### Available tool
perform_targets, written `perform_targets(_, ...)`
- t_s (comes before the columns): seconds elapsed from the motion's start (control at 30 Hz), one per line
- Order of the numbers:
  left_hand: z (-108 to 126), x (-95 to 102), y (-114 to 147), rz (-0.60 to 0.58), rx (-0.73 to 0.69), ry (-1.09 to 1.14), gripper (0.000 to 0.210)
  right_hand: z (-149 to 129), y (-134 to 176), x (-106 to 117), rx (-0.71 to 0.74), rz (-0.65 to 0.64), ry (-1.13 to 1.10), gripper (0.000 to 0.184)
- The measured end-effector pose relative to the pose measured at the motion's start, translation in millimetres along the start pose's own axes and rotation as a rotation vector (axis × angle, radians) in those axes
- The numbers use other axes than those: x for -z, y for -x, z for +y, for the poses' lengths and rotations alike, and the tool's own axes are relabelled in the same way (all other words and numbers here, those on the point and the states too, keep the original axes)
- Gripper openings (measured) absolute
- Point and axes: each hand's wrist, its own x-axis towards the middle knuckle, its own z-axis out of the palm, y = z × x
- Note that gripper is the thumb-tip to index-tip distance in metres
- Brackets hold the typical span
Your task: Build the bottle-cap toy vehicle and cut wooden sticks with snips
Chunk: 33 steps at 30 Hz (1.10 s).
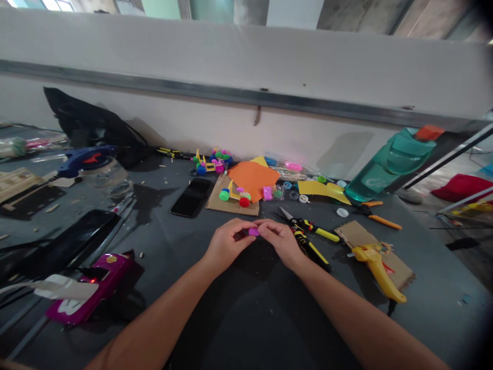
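A small purple piece (253,232), soft-looking like modelling clay, is pinched between both hands above the dark table. My left hand (230,239) grips its left side with thumb and fingers closed. On the other side, my right hand (278,237) has its thumb and fingertips closed on the same piece. Just beyond the hands, a small toy car (235,195) with green and red wheels rests on a cardboard piece (215,203). Orange paper (254,178) lies behind it. Beside the right hand are long-nosed pliers (308,226) with yellow-black handles.
A black phone (191,197) lies left of the cardboard. Farther left are a purple power strip (92,290) and a blue glue gun (87,156). To the right, a yellow glue gun (379,272) rests on cardboard, with a teal bottle (389,164) behind it.
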Motion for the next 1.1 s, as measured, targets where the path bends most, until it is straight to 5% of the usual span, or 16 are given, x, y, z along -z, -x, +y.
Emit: perform_targets(1.1,3.5,-1.2,0.4,0.010,-0.019,-0.025,0.019,-6.1,2.3,-4.6,-0.116,-0.047,-0.146,0.013)
